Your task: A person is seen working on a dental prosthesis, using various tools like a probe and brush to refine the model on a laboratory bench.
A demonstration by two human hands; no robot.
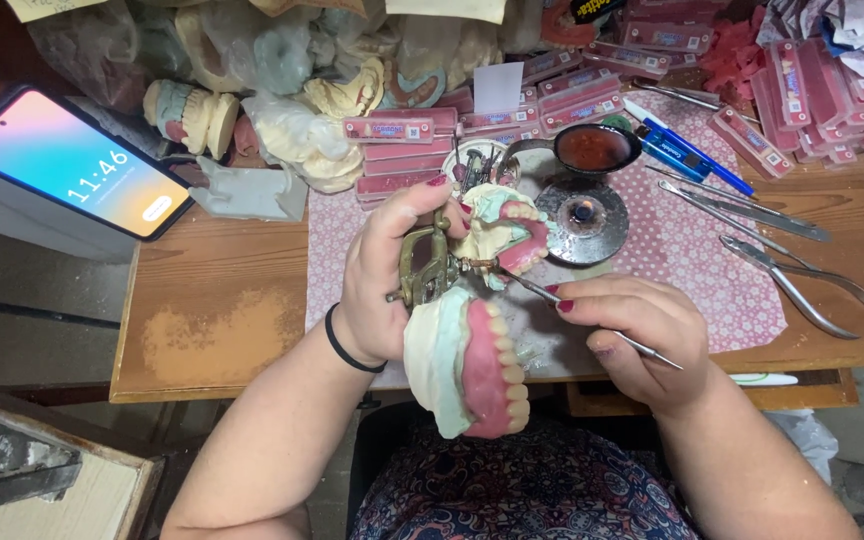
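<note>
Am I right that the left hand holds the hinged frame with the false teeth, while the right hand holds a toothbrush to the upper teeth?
Not quite. In the head view the right hand holds a thin metal tool, not a toothbrush. The rest stands: the left hand holds the hinged frame with the false teeth.

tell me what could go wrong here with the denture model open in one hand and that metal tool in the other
1. The left hand alone holds the hinged denture model in the air over the lap; a slip could drop it.
2. The thin metal tool in the right hand points at the pink wax gum and might gouge it or loosen a tooth.
3. The small burner sits just behind the hands, so a sideways reach risks a burn.
</note>
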